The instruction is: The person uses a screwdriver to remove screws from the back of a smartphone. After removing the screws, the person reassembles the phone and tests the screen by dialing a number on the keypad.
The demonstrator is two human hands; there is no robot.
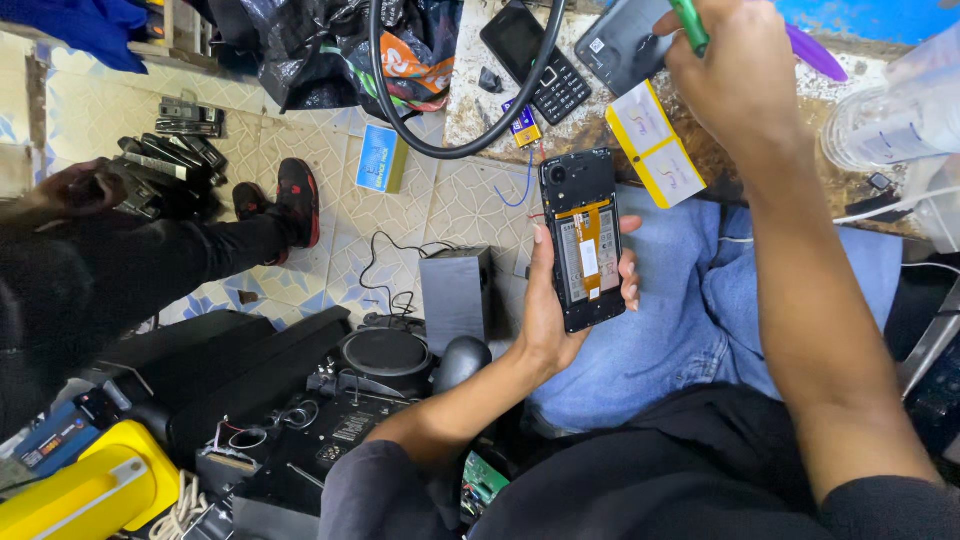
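Opened phone in your left hand, green tool in your right.

Your left hand (548,310) grips the opened phone (583,240) over your lap, fingers (630,290) wrapped round its edges, bare insides facing up. Your right hand (735,75) is closed round a green tool (690,25) above the tabletop (480,90), beside the back cover (620,45) and a keypad phone (535,60). The grip looks light: a slip could drop the phone to the tiled floor (330,200), and a careless tool tip could nick the exposed parts.
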